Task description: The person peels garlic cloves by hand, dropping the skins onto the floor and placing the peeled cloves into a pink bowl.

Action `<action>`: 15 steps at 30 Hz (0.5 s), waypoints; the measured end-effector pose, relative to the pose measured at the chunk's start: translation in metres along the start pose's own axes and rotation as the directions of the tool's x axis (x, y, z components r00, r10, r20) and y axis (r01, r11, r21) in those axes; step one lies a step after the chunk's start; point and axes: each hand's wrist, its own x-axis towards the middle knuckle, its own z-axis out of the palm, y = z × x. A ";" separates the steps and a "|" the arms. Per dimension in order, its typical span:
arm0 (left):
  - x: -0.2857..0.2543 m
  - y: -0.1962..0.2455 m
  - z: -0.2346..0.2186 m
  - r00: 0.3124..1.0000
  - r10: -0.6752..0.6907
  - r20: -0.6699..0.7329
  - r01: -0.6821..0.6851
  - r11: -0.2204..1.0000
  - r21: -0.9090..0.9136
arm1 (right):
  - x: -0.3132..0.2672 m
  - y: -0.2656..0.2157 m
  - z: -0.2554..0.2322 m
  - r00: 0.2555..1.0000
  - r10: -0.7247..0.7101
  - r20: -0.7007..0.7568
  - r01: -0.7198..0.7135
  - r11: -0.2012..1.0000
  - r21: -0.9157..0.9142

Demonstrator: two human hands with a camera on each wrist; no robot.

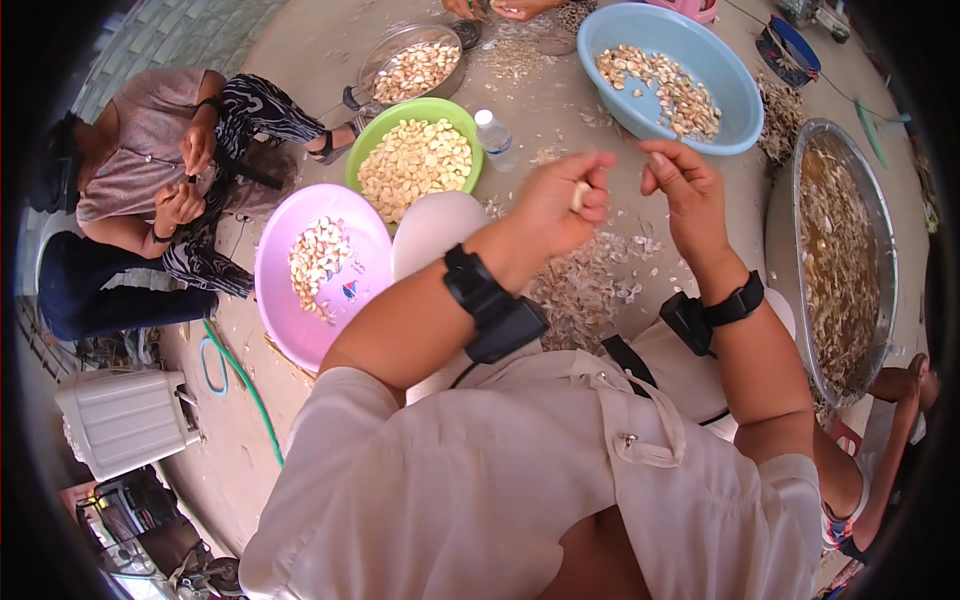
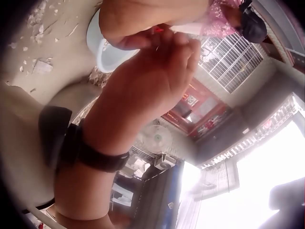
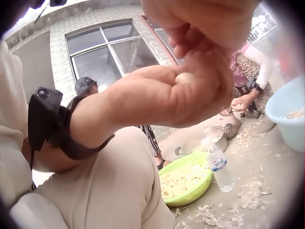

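My left hand [image 1: 570, 205] is raised over my lap, its fingers curled round a pale garlic clove [image 1: 579, 196]. The clove [image 3: 185, 78] also shows against the palm in the right wrist view. Facing it, a short gap away in the head view, is my right hand [image 1: 692, 190], thumb bent towards a curled forefinger. I cannot tell whether something small is pinched there. Below both hands lies a heap of papery garlic skins [image 1: 590, 295]. By my left leg a pink basin [image 1: 275, 270] holds unpeeled-looking cloves [image 1: 318, 258].
A green basin [image 1: 470, 180] of pale cloves stands beside a water bottle [image 1: 494, 140]. Further off are a metal pan [image 1: 375, 70] and a blue basin [image 1: 735, 110], both with cloves. A large metal tub [image 1: 775, 240] of skins is at right. Another person [image 1: 150, 150] sits at left.
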 end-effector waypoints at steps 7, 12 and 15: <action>-0.003 0.126 -0.064 0.837 0.543 -0.070 -0.329 0.602 0.728 | -0.003 -0.006 -0.018 0.996 0.078 0.045 -0.073 0.992 -0.100; 0.002 0.188 -0.139 0.627 0.760 -0.170 -0.163 0.341 0.926 | -0.010 -0.010 -0.020 0.990 0.102 0.095 -0.088 0.986 -0.139; -0.020 0.192 -0.154 0.590 0.735 -0.334 -0.034 0.436 0.900 | -0.009 -0.010 -0.026 0.994 0.081 0.068 -0.069 0.985 -0.160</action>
